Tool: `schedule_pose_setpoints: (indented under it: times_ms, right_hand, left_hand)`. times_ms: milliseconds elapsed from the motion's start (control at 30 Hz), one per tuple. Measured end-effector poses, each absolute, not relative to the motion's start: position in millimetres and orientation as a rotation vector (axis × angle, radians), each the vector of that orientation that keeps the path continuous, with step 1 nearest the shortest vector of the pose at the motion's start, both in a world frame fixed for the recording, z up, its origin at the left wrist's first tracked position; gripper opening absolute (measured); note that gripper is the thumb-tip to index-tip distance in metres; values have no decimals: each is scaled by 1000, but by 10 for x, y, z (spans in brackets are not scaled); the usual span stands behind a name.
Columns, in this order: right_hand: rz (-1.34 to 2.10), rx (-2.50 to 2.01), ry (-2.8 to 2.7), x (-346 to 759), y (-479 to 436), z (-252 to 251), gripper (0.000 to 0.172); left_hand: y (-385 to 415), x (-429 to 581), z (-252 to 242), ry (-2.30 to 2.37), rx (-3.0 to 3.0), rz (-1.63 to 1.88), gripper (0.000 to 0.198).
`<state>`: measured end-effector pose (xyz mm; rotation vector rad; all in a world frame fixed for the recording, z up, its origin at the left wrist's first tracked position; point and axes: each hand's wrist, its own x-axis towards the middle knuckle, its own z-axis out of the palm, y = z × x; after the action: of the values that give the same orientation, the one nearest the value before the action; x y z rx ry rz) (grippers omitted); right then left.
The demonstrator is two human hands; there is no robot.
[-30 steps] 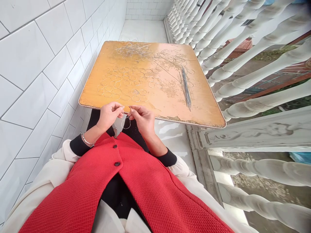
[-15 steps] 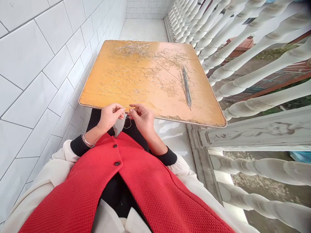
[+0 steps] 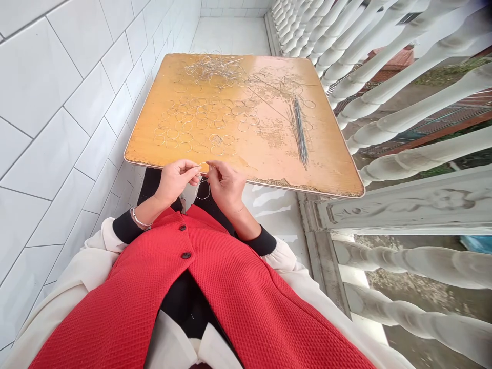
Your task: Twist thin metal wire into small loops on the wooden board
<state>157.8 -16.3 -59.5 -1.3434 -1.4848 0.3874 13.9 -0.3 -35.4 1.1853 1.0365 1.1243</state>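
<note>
silvery wire, and both hands are right on it! the left hand (image 3: pixel 177 178) has its grip pinched tight, thumb pressed to forefinger, on one side of a thin wire loop (image 3: pixel 203 199); over at three o'clock from it, the right hand (image 3: pixel 227 185) matches that, fingertips closed on the other side. the loop hangs between the two, its lower curve dropping to six o'clock below the fingertips, right by the near edge of the desk (image 3: pixel 269 161).

out to twelve o'clock now, and what a spread: a field of wire rings (image 3: pixel 198 122) lying flat on the orange top, many touching or overlapping, with one dense coil (image 3: pixel 215 139) among the nearest. further along twelve, a tangled heap of wire (image 3: pixel 216 68) near the far edge. one o'clock, a long straight wire (image 3: pixel 265 98) slants across the worn patch; two o'clock, a bundle of straight grey wires (image 3: pixel 300 133) lies lengthwise.

wider again: bracelet (image 3: pixel 139 221) on the left wrist at eight, red vest (image 3: pixel 126 287) at six, white tiled wall (image 3: pixel 46 97) at ten, pale balusters (image 3: pixel 407 123) at three.
</note>
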Motion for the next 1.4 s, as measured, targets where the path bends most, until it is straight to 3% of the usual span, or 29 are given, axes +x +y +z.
schedule_pose_setpoints:
  times_ms: [267, 467, 700, 833, 1067, 1400]
  right_hand:
    - [339, -1369, -1471, 1626, -122, -603, 24]
    - [427, -1350, -1388, 1628, -108, -585, 24]
    - [948, -1184, -1161, 1683, -135, -442, 53]
    - [1092, -1155, -1169, 1740, -94, -345, 59]
    - [1179, -1145, -1282, 1763, -18, -277, 54]
    - [1230, -1143, -1105, 1841, 66, -379, 47]
  left_hand:
    - [-73, 41, -350, 1012, 1189, 979, 25]
    - [-143, -14, -343, 1015, 1284, 788, 16]
    - [-75, 6, -344, 1107, 1301, 874, 16]
    - [-65, 5, -322, 1184, 1411, 859, 12]
    - [-137, -52, -356, 1174, 1741, 936, 10]
    - [-43, 47, -284, 1001, 1231, 748, 20]
